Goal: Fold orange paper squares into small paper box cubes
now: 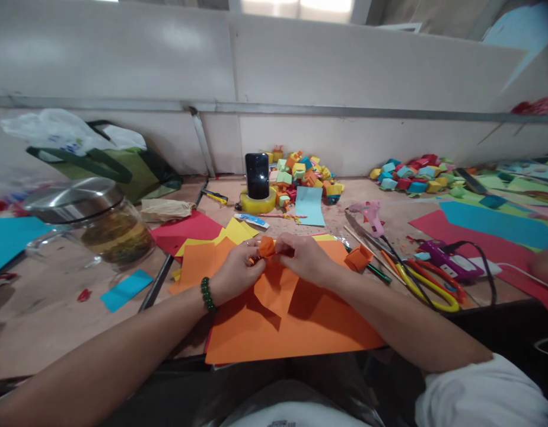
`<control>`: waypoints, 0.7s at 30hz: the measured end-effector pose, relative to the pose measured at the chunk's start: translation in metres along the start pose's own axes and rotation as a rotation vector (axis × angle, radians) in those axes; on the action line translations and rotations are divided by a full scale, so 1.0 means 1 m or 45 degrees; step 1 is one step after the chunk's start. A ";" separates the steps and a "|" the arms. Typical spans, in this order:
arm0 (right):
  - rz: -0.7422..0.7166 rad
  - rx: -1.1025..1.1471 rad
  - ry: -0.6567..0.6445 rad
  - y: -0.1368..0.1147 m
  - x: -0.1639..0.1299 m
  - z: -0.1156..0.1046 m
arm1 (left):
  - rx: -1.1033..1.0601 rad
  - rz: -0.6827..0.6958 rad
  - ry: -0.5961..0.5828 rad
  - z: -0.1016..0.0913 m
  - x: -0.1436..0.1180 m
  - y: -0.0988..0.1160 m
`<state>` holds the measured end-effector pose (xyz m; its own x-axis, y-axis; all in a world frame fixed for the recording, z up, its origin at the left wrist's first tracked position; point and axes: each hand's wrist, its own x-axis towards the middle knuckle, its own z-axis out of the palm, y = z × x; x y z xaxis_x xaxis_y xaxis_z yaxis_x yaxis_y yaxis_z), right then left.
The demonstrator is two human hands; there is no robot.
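Observation:
Between my two hands is a small folded orange paper piece (267, 246), pinched by the fingers of both. My left hand (238, 270), with a green bead bracelet (207, 294) at its wrist, grips it from the left. From the right, my right hand (307, 258) has its thumb and fingers closed at the piece's edge. Underneath lie large orange paper sheets (274, 341), on which both forearms cast shadows. Another folded orange paper piece (358, 258) rests just right of my right hand. The fingertips hide part of the held piece.
A phone (257, 176) stands in a yellow tape roll (258, 203). Behind are heaps of coloured paper cubes (300, 172). To the right lie a pink glue gun (369, 216), yellow-handled scissors (427, 296) and a purple box (452, 261). A glass tea jug (116, 234) stands left.

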<state>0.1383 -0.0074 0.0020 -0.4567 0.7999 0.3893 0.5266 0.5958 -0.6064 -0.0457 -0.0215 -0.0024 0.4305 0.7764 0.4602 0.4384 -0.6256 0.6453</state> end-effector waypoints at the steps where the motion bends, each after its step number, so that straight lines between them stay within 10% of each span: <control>1: 0.010 -0.004 -0.007 0.000 0.000 0.000 | 0.010 0.003 0.000 0.000 0.000 0.001; 14: -0.012 -0.116 0.097 -0.011 -0.007 -0.008 | 0.031 0.004 0.088 -0.002 -0.002 0.003; 21: -0.362 -0.536 0.311 -0.013 -0.012 0.000 | 0.084 0.085 0.180 0.001 -0.005 0.003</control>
<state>0.1366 -0.0245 0.0055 -0.4696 0.5670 0.6767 0.6702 0.7279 -0.1448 -0.0460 -0.0275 -0.0032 0.3470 0.7328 0.5853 0.4650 -0.6764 0.5712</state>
